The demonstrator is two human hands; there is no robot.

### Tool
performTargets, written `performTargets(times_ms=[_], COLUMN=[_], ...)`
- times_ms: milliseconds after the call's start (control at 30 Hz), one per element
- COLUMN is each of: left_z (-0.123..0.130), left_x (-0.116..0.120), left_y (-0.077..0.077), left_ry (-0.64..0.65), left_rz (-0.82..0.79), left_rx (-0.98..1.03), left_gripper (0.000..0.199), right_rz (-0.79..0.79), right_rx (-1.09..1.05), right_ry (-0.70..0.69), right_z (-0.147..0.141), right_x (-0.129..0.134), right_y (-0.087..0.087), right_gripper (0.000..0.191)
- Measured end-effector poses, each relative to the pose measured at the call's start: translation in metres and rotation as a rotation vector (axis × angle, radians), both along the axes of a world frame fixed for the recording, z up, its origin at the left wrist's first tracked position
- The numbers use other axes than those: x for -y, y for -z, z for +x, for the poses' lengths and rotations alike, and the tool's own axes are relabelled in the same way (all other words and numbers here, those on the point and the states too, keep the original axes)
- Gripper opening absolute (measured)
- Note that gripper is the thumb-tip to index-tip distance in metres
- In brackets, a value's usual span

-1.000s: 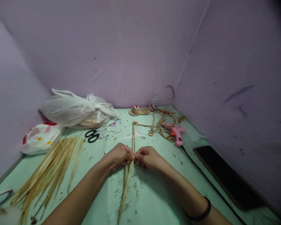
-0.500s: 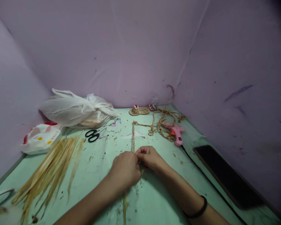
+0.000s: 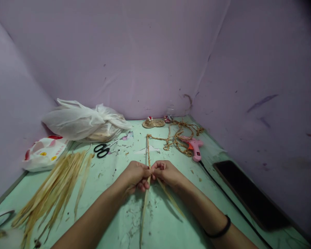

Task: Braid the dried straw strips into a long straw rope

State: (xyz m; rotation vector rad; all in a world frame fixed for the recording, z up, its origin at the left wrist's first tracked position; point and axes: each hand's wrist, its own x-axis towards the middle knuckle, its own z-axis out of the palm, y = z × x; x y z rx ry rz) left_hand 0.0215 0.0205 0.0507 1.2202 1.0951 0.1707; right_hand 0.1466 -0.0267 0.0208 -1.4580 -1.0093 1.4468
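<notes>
A twisted straw cord [image 3: 148,150] runs up the table from between my two hands, which meet at its near end. My left hand [image 3: 136,174] is closed, thumb and fingers pinching the cord where it splits. Touching it from the other side, my right hand [image 3: 167,173] is also closed in a pinch on the strands. One loose pale strip [image 3: 144,209] hangs down toward me under the left fingers. Another loose strip [image 3: 172,199] slants down to the right below my right hand. The exact pinch point is partly covered by the fingertips.
Flat dried strips [image 3: 59,183] lie at left, near black-handled scissors [image 3: 102,150], a white plastic bag [image 3: 85,121] and a wipes pack [image 3: 46,150]. Coiled cord [image 3: 182,133], a pink glue gun [image 3: 196,148] and a dark phone-like slab [image 3: 248,193] occupy the right. A woven ornament [image 3: 153,123] sits behind.
My left hand has rolled from back-up to fingers showing and shifted slightly left. The loose strips now hang apart in view below the hands. My right hand stays nearly in place.
</notes>
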Motion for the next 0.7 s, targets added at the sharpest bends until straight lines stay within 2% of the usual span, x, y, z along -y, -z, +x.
performTargets(times_ms=[33, 100, 200, 267, 333, 500, 600, 700], left_z=[0.001, 0.003, 0.005, 0.005, 0.004, 0.004, 0.005, 0.006], left_x=[0.001, 0.004, 0.005, 0.004, 0.003, 0.002, 0.003, 0.004], left_y=[0.003, 0.007, 0.009, 0.008, 0.008, 0.011, 0.007, 0.001], left_ry=[0.007, -0.008, -0.037, -0.044, -0.045, -0.024, -0.031, -0.038], left_rz=[-0.066, -0.089, 0.016, 0.076, 0.103, 0.135, 0.132, 0.12], left_rx=[0.038, 0.051, -0.074, -0.179, -0.2, -0.045, -0.034, -0.058], left_gripper=[0.016, 0.016, 0.013, 0.011, 0.009, 0.01, 0.014, 0.016], right_rz=[0.018, 0.065, 0.186, 0.269, 0.305, 0.237, 0.158, 0.079], right_rx=[0.012, 0.086, 0.366, 0.585, 0.731, 0.809, 0.799, 0.881], right_ry=[-0.008, -0.038, -0.099, -0.136, -0.163, -0.251, -0.297, -0.261], right_z=[0.001, 0.002, 0.005, 0.006, 0.006, 0.013, 0.027, 0.047], right_x=[-0.001, -0.002, -0.001, 0.001, 0.003, 0.006, 0.006, 0.008], right_y=[0.003, 0.008, 0.012, 0.011, 0.007, -0.007, -0.014, -0.019], right_gripper=[0.003, 0.003, 0.005, 0.009, 0.013, 0.017, 0.016, 0.015])
